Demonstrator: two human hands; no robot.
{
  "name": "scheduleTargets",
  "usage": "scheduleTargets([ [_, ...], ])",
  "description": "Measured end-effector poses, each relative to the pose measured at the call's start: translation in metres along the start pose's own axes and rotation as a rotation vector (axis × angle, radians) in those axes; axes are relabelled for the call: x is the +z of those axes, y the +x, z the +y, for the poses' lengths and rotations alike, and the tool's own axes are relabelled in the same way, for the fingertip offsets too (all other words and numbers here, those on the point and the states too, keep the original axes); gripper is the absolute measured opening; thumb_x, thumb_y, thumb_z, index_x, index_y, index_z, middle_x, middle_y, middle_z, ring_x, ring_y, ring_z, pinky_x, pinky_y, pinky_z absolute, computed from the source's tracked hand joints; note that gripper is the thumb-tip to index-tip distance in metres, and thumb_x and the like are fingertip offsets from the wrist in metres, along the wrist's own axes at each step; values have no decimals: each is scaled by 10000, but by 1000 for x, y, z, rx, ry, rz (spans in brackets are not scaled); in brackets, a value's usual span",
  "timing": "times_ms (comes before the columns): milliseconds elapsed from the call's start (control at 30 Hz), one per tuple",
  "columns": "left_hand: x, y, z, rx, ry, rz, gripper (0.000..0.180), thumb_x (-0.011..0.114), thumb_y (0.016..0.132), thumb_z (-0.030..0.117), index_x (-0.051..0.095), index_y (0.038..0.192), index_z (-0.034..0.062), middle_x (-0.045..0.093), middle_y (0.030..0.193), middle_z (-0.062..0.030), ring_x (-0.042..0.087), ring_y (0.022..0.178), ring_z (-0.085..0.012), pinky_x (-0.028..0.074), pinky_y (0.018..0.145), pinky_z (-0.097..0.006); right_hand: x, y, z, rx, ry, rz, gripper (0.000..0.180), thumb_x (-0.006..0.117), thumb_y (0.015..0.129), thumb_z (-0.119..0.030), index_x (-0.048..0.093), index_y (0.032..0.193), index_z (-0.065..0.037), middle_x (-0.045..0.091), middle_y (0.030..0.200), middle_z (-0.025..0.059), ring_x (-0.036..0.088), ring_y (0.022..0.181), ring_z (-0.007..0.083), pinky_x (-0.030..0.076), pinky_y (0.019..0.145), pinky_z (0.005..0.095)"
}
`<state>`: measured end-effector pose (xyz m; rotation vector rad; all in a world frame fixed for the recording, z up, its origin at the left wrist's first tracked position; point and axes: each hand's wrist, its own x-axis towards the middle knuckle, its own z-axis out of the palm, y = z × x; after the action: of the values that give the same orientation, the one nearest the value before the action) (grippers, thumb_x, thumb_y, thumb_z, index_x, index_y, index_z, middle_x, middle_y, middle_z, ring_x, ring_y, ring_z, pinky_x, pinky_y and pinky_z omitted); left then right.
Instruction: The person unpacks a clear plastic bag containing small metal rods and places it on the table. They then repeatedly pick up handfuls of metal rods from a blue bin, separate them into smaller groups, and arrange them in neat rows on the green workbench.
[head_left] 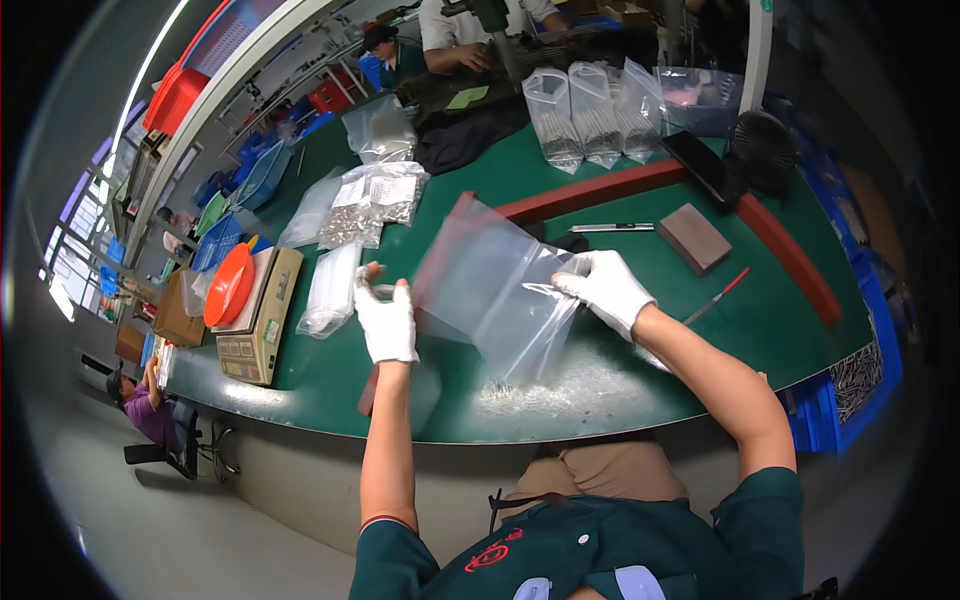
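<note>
Your dark green shirt (620, 535) is nearest. Over the glossy worktop (460, 410), toward its near edge, your gloved right hand (606, 290) pinches a thin, clear plastic bag (500, 285); your left hand (386, 322), released, hovers beside it. Toward the right edge lies a brown, rectangular block (693, 238).

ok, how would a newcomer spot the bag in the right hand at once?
Start at the green table. Over its near half is the white-gloved right hand, pinching one edge of the clear bag, which spreads toward the left hand. Unlike the filled bags standing at the back, it looks empty and is hand-held.
</note>
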<state>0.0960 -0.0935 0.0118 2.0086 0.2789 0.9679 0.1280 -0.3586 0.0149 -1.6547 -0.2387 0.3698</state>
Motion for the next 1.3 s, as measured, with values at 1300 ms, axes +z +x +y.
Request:
scheduleTargets([
  [1300, 66, -108, 76, 71, -180, -499, 222, 686, 705, 20, 578, 895, -19, 566, 783, -42, 497, 629, -92, 429, 614, -223, -7, -26, 20, 13, 77, -57, 180, 577, 778, -152, 639, 792, 17, 603, 658, 62, 540, 597, 93, 430, 546, 251],
])
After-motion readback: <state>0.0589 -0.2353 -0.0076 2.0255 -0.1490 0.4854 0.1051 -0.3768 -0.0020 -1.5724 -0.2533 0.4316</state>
